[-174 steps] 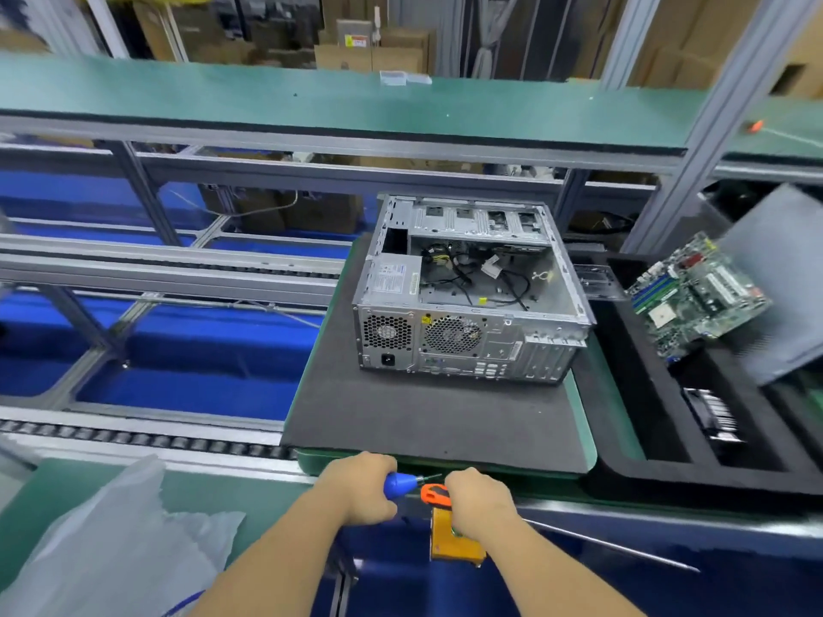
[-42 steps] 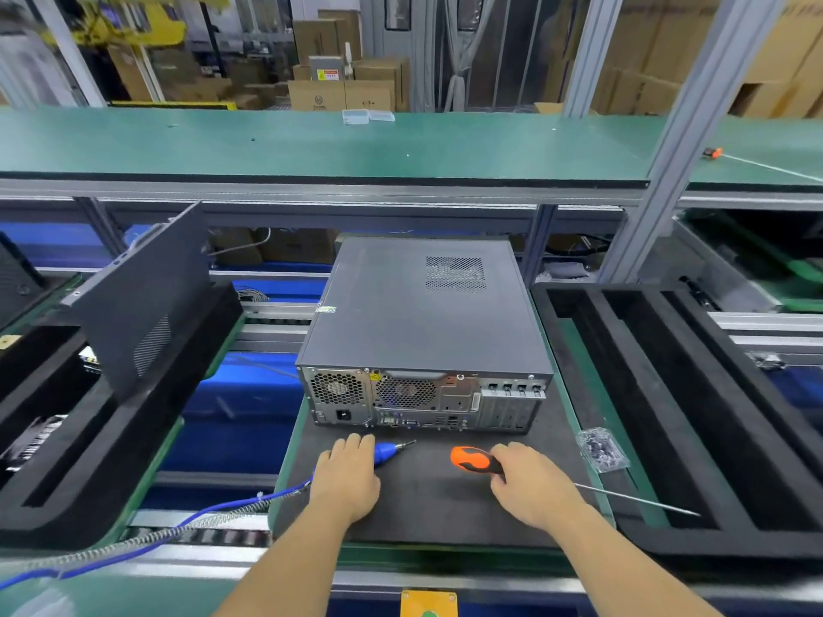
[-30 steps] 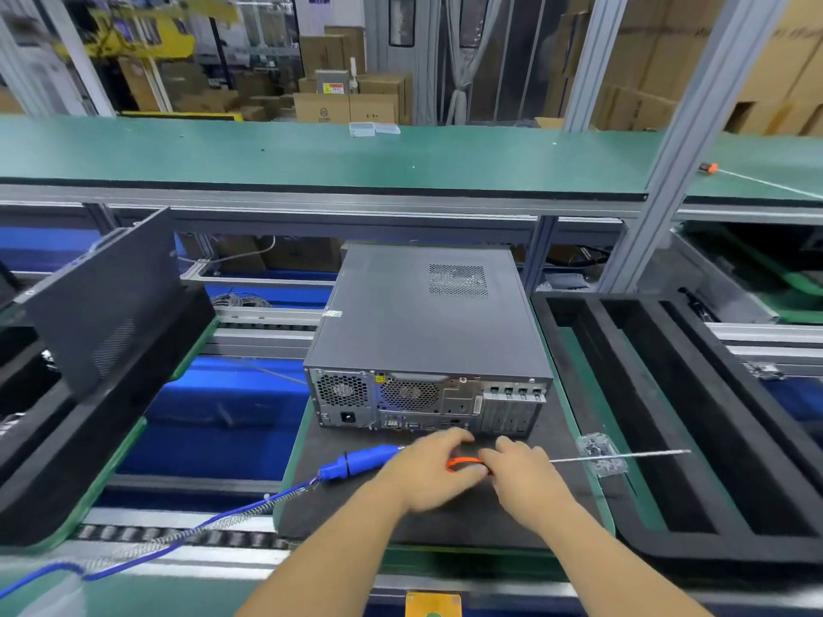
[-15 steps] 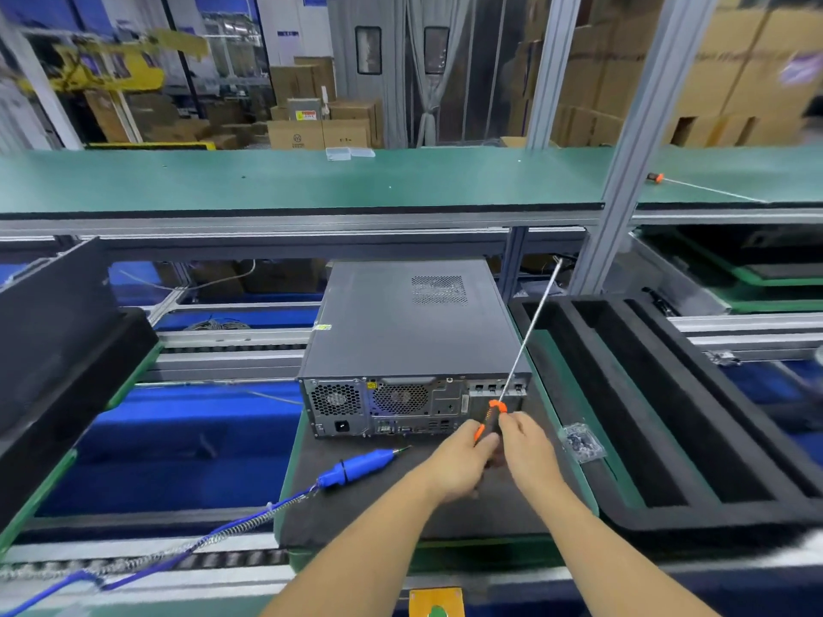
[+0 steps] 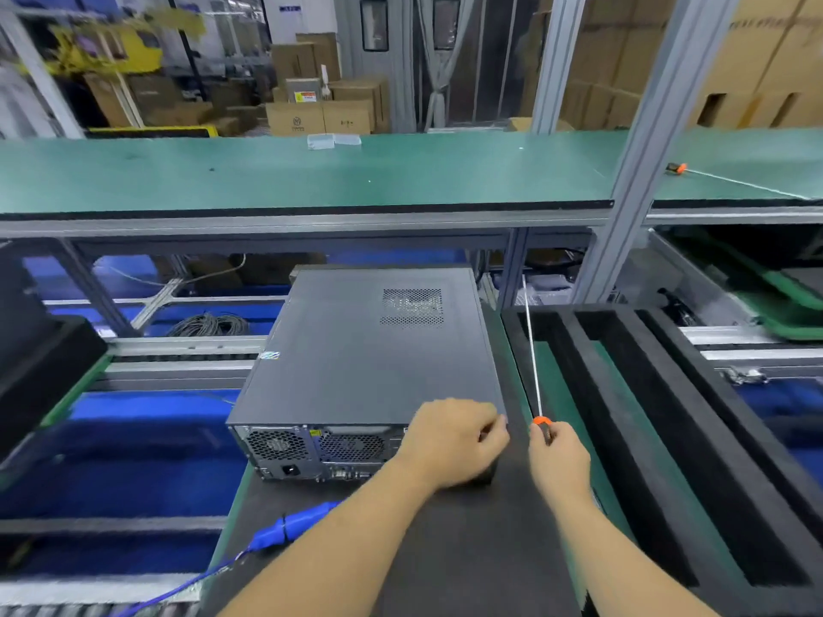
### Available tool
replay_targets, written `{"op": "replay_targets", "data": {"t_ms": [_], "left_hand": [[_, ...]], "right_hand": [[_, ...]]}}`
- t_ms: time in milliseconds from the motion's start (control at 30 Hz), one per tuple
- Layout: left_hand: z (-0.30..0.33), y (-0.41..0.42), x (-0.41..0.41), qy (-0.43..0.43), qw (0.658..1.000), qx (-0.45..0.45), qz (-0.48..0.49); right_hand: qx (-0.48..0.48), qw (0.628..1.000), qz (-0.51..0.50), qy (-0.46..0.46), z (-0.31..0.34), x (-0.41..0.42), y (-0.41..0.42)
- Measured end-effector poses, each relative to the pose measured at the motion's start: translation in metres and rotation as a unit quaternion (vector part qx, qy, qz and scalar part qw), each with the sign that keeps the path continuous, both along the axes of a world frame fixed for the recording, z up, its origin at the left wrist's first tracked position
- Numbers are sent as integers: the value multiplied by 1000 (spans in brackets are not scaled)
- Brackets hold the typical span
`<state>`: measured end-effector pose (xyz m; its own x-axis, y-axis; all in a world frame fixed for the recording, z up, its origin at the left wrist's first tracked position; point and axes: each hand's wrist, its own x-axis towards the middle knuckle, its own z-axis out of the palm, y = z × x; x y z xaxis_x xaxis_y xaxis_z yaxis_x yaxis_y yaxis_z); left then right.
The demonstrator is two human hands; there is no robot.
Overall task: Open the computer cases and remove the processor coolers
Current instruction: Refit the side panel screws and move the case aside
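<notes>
Before us runs one long green-topped workbench shelf (image 5: 311, 171), and below it one dark grey work mat (image 5: 445, 549) carries one closed dark grey metal computer case (image 5: 369, 349), lying flat with its rear panel of two fan grilles toward us. To the right of the mat sits one black foam tray with long slots (image 5: 659, 438); a second black foam block (image 5: 40, 371) shows at the left edge.

We judge that we are at the opening step: the lid is on, and no processor cooler can be seen yet.

Our left hand (image 5: 454, 443) has its fingers curled at the case's rear right corner, touching the edge; whether they pinch a screw or a latch there we cannot tell. Our right hand (image 5: 556, 456) is clamped round the handle of one long thin-shafted screwdriver with an orange collar (image 5: 534, 371), shaft pointing away from us beside the case.

One blue corded electric driver (image 5: 298, 523) lies on the mat, untouched. A second orange-tipped screwdriver (image 5: 681, 169) lies on the shelf.

Next, we would need to free the lid's fastening at that corner, then slide the panel off.
</notes>
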<state>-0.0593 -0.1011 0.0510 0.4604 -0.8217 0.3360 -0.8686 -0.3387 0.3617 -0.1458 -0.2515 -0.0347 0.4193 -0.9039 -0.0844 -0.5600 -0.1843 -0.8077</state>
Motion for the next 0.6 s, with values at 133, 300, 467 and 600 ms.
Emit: {"op": "replay_targets", "data": {"t_ms": [133,300,467,600], "left_hand": [[18,-15,53,-17,995,-46,88],[-11,10,103,-27,983,54,176],[-24,4,112,-24,977,85,196],[-26,7,114,-17,981,65,184]], "right_hand": [[-2,993,49,107,-18,22,-20],[18,978,102,179,-32,37,-18],[-6,957,134,257,-25,41,-18],[-10,963,121,241,-15,44,-16]]}}
